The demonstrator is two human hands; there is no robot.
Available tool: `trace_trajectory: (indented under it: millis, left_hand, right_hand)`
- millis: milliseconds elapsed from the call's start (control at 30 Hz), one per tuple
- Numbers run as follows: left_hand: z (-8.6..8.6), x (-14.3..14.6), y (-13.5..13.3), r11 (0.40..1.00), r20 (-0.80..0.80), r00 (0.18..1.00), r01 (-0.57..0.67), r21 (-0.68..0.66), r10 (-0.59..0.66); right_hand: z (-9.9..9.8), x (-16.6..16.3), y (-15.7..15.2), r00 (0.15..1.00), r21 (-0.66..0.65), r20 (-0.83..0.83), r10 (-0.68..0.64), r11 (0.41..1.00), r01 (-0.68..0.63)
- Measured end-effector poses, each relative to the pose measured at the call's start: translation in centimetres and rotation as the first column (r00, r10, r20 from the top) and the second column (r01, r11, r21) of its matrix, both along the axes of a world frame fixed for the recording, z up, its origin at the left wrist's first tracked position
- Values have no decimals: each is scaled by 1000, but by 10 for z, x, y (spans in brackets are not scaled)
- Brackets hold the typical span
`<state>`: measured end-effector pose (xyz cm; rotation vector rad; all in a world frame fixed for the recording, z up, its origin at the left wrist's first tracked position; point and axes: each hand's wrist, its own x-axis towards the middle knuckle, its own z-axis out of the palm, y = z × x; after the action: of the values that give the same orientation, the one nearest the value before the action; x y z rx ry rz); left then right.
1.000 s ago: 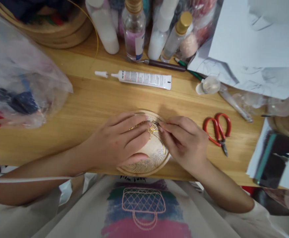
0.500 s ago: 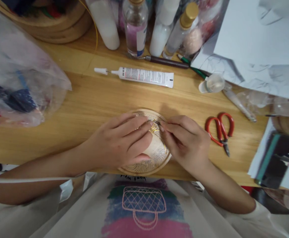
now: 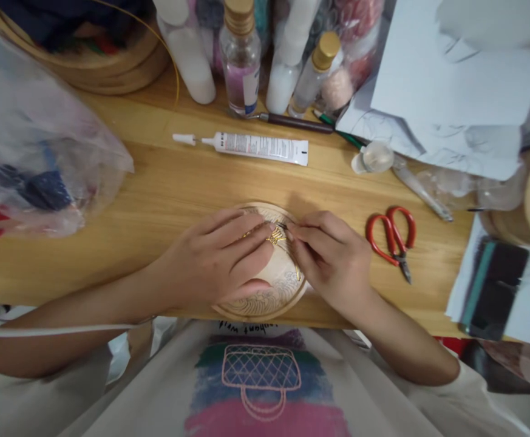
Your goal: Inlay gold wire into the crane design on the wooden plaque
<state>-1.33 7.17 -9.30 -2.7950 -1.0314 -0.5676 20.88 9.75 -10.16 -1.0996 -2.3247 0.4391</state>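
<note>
A round wooden disc [image 3: 265,306] with wave-like line drawings lies at the table's front edge, partly hidden under my hands. Across its left side my left hand [image 3: 228,258] lies flat, fingers stretched out and fingertips beside small gold wire pieces [image 3: 276,235]. My right hand [image 3: 335,258] is at the disc's right edge, thumb and fingers pinched on a thin dark tool [image 3: 282,225]. Its tip points left to the gold pieces; the rest is hidden in the fingers. Another gold strip [image 3: 297,271] lies on the disc, close to my right hand.
Red-handled cutters [image 3: 393,243] lie right of my right hand. Beyond the disc lies a white glue tube [image 3: 260,147], its cap [image 3: 184,139] at the nozzle end. Bottles [image 3: 241,67] line the back. A plastic bag [image 3: 50,152] is left; a phone [image 3: 496,291] and papers are right.
The view has shifted slightly, so most things sit a little further left. Both hands keep their places on the disc, with the same pinch at the gold pieces.
</note>
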Motion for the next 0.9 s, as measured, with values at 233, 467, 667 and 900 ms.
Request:
trace_trajectory:
  millis: [233, 467, 667, 900]
  left_hand:
    - [-1, -7, 2, 999, 118, 993, -14, -33, 18]
    - [-6, -24, 15, 932, 420, 847, -211, -296, 325]
    - [-15, -32, 27, 866, 541, 694, -258, -428, 475]
    - [-33, -36, 40, 716, 559, 467, -298, -631, 686]
  right_hand:
    - [2, 5, 6, 983, 32, -170, -64, 997, 71]
    - [-4, 12, 24, 912, -134, -322, -254, 966, 221]
    - [-8, 11, 30, 861, -236, -437, -260, 957, 169]
    - [-17, 10, 40, 876, -234, -411, -254, 958, 167]
